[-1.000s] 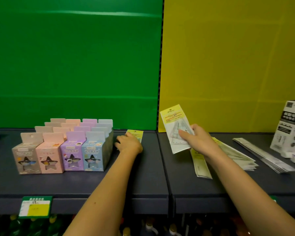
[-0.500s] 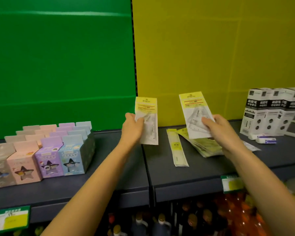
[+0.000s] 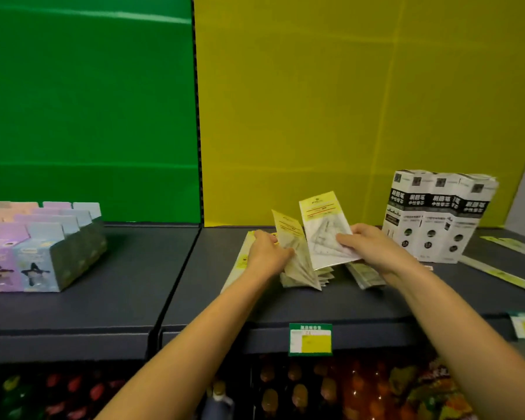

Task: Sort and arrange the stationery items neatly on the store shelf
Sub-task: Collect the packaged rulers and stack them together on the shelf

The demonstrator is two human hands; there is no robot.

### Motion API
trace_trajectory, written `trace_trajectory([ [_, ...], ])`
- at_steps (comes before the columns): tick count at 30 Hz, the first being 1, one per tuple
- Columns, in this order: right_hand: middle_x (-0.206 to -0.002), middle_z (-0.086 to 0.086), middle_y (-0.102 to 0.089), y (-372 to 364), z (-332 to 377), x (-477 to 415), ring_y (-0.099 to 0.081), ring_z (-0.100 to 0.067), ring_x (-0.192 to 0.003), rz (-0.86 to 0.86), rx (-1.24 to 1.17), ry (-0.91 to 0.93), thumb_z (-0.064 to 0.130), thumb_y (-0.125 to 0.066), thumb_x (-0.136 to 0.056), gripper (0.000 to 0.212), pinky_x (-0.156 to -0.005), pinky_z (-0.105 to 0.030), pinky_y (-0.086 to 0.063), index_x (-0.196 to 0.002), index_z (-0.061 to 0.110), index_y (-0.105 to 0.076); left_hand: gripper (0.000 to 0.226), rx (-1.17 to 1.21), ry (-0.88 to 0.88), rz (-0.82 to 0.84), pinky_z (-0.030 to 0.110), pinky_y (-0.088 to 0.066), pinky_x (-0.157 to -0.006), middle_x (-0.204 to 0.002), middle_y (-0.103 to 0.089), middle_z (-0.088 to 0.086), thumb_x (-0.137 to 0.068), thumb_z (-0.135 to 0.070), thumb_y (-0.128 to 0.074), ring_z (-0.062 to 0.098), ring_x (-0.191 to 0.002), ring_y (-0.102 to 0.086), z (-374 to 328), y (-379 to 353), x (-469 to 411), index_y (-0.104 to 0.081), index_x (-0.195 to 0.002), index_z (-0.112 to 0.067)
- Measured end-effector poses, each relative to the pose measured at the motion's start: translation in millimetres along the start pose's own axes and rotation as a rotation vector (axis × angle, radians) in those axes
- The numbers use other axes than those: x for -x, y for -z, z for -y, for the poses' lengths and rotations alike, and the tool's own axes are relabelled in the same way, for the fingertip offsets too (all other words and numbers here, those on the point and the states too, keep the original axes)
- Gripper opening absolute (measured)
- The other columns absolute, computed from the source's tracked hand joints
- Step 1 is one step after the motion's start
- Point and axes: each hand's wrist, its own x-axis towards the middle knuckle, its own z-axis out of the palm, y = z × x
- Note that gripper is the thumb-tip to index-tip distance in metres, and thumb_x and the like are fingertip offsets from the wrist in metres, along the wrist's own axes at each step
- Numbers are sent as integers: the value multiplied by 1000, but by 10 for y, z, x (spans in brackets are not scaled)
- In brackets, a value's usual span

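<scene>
two yellow-topped clear packets point(image 3: 322, 228), left grip point(image 3: 267, 253) pinching one, right grip point(image 3: 373, 247) pinching other

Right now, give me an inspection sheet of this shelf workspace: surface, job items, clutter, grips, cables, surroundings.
Surface: dark shelf, two sections with a seam between.
Job's things: fanned stack of yellow-topped packets under the hands; pastel boxes in rows at left; white-black boxes upright at right.
Clutter: long ruler packs askew at far right; one long pack lying left of the stack.
Grips: left hand holds tilted packet; right hand pinches set-square packet.
Cables: nothing seen.
Surroundings: green panel and yellow panel behind; price tag on shelf edge; bottles below.
</scene>
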Motion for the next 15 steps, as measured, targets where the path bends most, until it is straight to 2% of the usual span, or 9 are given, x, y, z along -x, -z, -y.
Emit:
trace_trajectory([
  [2,-97,-10,-64,-45,-76,-85,-59,-18,-81,63,-20,-14,14,-55,-90,21,-72,-31,-46,-108,2,-56,45,-95,-32,-45,42,-45,-86,-119,-57,22,-84,-17,-61,36,-110,-56,18,-96,14,-35,-116,0],
  [4,-105,-14,-66,-128,-134,-152,-61,-22,-90,102,-43,-10,12,-55,-90,6,-81,-36,-48,-92,8,-59,42,-183,-73,-85,38,-42,-75,-106,-60,19,-85,-22,-60,37,-105,-57,39,-161,36,-35,-111,-1],
  [5,-106,-14,-65,-173,-149,-176,-61,-23,-92,91,-38,3,11,-56,-89,6,-81,-35,-48,-83,13,-57,42,-220,-90,-92,37,-38,-70,-93,-60,14,-86,-25,-60,38,-102,-57,38,-177,57,-35,-110,-1],
  [7,-104,-10,-63,-247,-178,-220,-60,-23,-95,39,50,41,13,-56,-88,2,-79,-34,-47,-87,14,-56,44,-316,-118,-95,35,-36,-68,-78,-53,6,-88,-26,-57,38,-98,-58,36,-188,86,-34,-114,2],
  [10,-111,-9,-63,-311,-223,-313,-59,-27,-104,7,228,88,19,-55,-86,26,-87,-38,-47,-109,7,-55,39,-486,-140,-107,42,-44,-76,-101,-61,19,-91,-20,-47,38,-98,-57,65,-173,87,-34,-120,2],
  [13,-116,-13,-62,-337,-261,-361,-57,-30,-106,35,414,129,26,-53,-86,35,-87,-37,-47,-114,5,-54,27,-575,-160,-147,42,-44,-78,-107,-60,20,-93,-19,-41,38,-98,-56,95,-148,86,-39,-113,-1],
  [15,-113,-14,-63,-341,-283,-374,-56,-31,-106,55,557,164,31,-51,-87,36,-87,-39,-48,-110,4,-56,27,-574,-159,-172,40,-42,-81,-111,-57,20,-93,-20,-43,36,-103,-52,90,-145,65,-43,-110,0],
])
